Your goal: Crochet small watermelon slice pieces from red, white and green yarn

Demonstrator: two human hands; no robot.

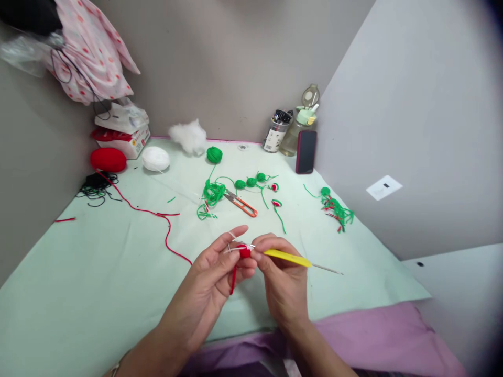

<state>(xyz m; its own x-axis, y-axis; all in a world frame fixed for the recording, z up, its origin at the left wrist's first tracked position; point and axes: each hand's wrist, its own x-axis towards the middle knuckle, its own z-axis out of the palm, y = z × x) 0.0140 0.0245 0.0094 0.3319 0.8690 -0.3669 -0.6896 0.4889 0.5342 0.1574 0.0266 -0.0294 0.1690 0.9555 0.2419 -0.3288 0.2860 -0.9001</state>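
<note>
My left hand (214, 269) pinches a small red crochet piece (245, 252) between thumb and fingers. White yarn (232, 248) runs over its raised index finger to the top of the piece. A red strand hangs below it. In my right hand (283, 275) is a crochet hook with a yellow handle (288, 256), its front tip at the white stitches on the red piece. The hook's other thin metal end points to the right. Both hands meet above the front middle of the table.
Orange-handled thread snips (245, 207) lie by tangled green yarn (214, 192) and small green crocheted balls (251, 182). A red yarn ball (108, 159) and a white yarn ball (155, 158) sit back left. A phone (306, 152) leans by a bottle (293, 137). Green scraps (338, 212) lie right.
</note>
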